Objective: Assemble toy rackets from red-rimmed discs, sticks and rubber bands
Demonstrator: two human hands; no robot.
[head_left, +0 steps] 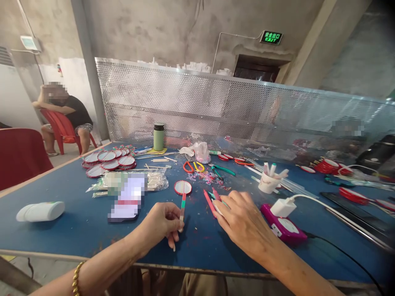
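My left hand (168, 224) is closed around the lower end of the striped stick of a small hand drum (182, 188). The drum has a white face and a red rim; red, green and brownish bands mark its stick (183, 203). To the right, my right hand (242, 216) curls over several marker pens (209, 201), pink, red and teal, lying at its fingertips. Its palm side and part of the pens are hidden. Beyond the drum lies a heap of small coloured clips (208, 177), beside pliers with red handles (188, 166), yellow handles and teal handles (225, 169).
Stacked drums (106, 164) lie at the back left, near bagged sticks (154, 181) and a phone (129, 197). A white bottle (41, 211) lies on its side. At right stand a cup of pens (268, 183) and a purple power strip (284, 228) with cables. A perforated metal screen (185, 102) borders the table.
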